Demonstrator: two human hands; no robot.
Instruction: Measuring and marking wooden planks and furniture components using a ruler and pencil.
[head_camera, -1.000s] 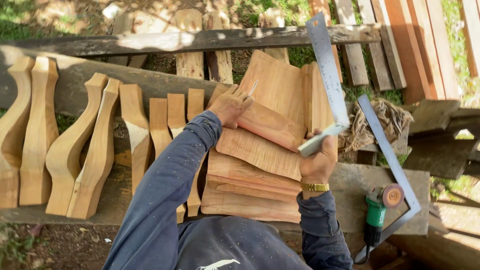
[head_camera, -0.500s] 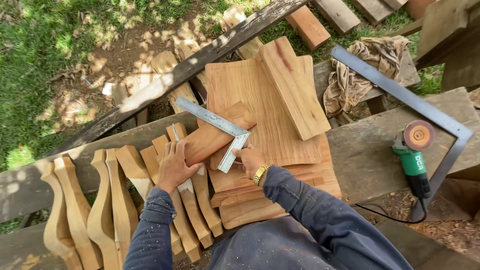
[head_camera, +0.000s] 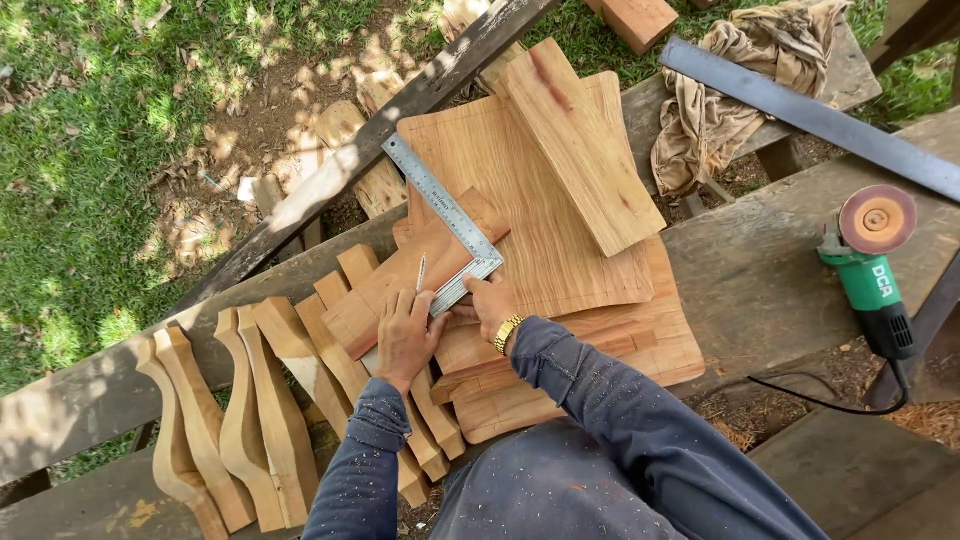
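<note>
My left hand (head_camera: 405, 335) holds a pencil (head_camera: 421, 272) upright, its tip on a reddish wooden piece (head_camera: 385, 295) that lies on a stack of wide boards (head_camera: 560, 240). My right hand (head_camera: 488, 300), a gold watch on its wrist, presses down the stock of a metal try square (head_camera: 440, 215). The square's steel blade runs up and left across the wooden piece. The pencil stands just left of the square's stock. Both hands are side by side, almost touching.
Several curved wooden legs (head_camera: 240, 420) lie in a row at the left on a weathered plank bench (head_camera: 760, 270). A green angle grinder (head_camera: 872, 265) rests at the right, a large steel square (head_camera: 810, 115) and a rag (head_camera: 730, 90) behind it. Grass lies beyond.
The view has shifted a little. The try square has turned so its blade points up-left along the piece, and my left hand has brought the pencil in beside its stock.
</note>
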